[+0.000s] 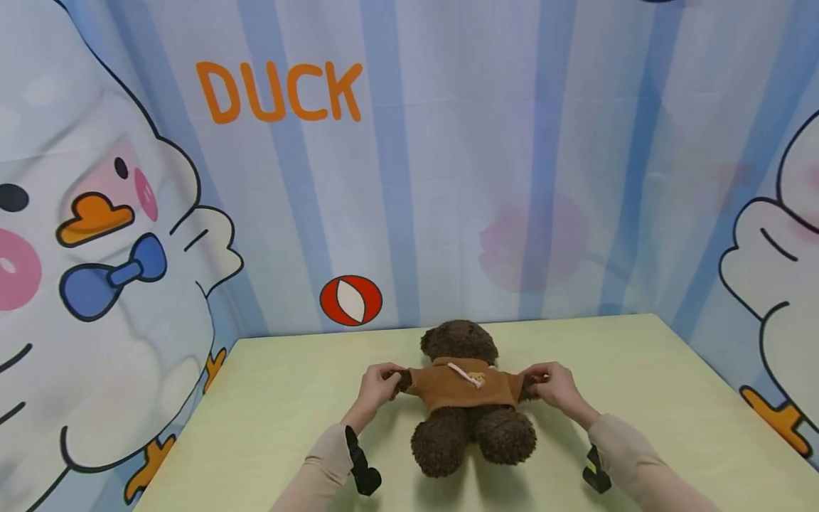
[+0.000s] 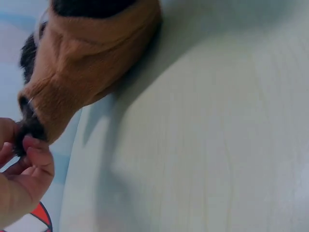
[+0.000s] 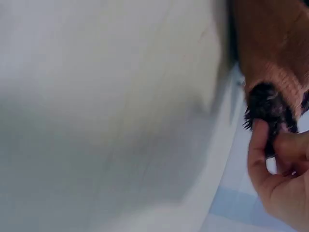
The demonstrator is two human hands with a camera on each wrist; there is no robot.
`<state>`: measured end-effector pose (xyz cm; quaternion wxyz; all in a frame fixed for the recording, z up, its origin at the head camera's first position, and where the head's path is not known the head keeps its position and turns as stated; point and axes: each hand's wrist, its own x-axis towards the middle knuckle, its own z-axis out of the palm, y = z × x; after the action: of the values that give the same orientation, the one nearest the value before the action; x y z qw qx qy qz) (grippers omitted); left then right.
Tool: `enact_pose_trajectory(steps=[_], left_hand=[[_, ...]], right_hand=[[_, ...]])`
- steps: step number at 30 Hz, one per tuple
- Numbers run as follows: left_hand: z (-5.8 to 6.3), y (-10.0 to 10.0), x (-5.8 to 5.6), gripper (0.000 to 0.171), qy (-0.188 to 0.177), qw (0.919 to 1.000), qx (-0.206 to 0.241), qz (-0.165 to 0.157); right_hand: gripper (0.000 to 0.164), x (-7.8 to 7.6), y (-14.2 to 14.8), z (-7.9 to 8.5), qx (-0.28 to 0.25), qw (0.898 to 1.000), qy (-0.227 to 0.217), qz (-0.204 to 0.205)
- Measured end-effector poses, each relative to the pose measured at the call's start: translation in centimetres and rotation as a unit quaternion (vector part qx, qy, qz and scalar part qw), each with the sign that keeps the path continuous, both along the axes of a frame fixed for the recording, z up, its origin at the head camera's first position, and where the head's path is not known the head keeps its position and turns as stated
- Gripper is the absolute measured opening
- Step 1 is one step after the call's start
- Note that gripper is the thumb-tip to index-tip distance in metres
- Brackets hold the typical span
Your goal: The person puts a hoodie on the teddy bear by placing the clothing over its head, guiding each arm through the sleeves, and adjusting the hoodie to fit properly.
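A dark brown teddy bear (image 1: 476,384) in an orange-brown sweatshirt faces me in the head view, with both its arms spread sideways. My left hand (image 1: 379,387) pinches the furry paw at the end of one arm; the left wrist view shows thumb and fingers around that dark paw (image 2: 30,133), just past the sleeve cuff. On the other side my right hand (image 1: 555,385) pinches the opposite paw (image 3: 270,108) between thumb and fingers. The bear's legs point toward me, and shadows lie beneath it on the table.
A pale yellow table (image 1: 288,398) spreads under the bear. Behind it hangs a blue-striped curtain (image 1: 461,178) printed with cartoon ducks, a red and white ball and the word DUCK. Black straps (image 1: 362,466) circle both wrists.
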<state>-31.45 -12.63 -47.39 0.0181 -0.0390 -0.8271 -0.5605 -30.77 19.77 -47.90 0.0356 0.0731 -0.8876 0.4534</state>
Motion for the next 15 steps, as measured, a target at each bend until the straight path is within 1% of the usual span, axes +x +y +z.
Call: enact_pose_trajectory(steps=[2,3,4,5,7,9,11,12,13,14,15], left_hand=[[-0.2,-0.5,0.0,0.023,-0.034,0.9989,0.032,-0.005],[-0.2,-0.6,0.2,0.023,-0.045,0.9981,0.041,-0.011],[-0.2,-0.6,0.3,0.023,-0.056,0.9973,0.045,-0.017],[-0.1,-0.6,0.6,0.024,-0.065,0.9964,0.048,-0.024],[0.2,-0.2,1.0,0.025,-0.083,0.9944,0.053,-0.04],[0.7,0.3,1.4,0.025,-0.096,0.9925,0.056,-0.05],[1.2,0.9,1.6,0.025,-0.102,0.9919,0.058,-0.048],[1.5,1.2,1.7,0.026,-0.103,0.9921,0.057,-0.043],[1.7,1.4,1.7,0.026,-0.102,0.9927,0.053,-0.036],[1.9,1.6,1.7,0.027,-0.096,0.9937,0.049,-0.031],[2.0,1.7,1.7,0.027,-0.089,0.9949,0.042,-0.025]], right_hand=[[0.031,0.0,-0.1,0.1,0.033,0.999,0.03,0.001],[0.031,0.0,-0.2,0.0,0.044,0.998,0.038,0.0],[0.03,0.0,-0.3,0.0,0.048,0.998,0.038,-0.007],[0.028,0.2,-0.5,0.1,0.043,0.999,0.025,-0.017],[0.027,0.3,-0.7,0.3,0.014,0.999,-0.025,-0.034],[0.034,0.3,-1.0,0.5,-0.036,0.995,-0.087,-0.035],[0.045,-0.1,-1.0,0.3,-0.098,0.985,-0.141,-0.019],[0.049,-0.5,-0.9,-0.1,-0.124,0.979,-0.162,-0.007],[0.053,-1.1,-0.6,-0.7,-0.147,0.975,-0.169,0.01],[0.05,-1.9,-0.2,-1.8,-0.178,0.97,-0.161,0.041],[0.05,-2.6,0.2,-2.8,-0.198,0.966,-0.156,0.057]])
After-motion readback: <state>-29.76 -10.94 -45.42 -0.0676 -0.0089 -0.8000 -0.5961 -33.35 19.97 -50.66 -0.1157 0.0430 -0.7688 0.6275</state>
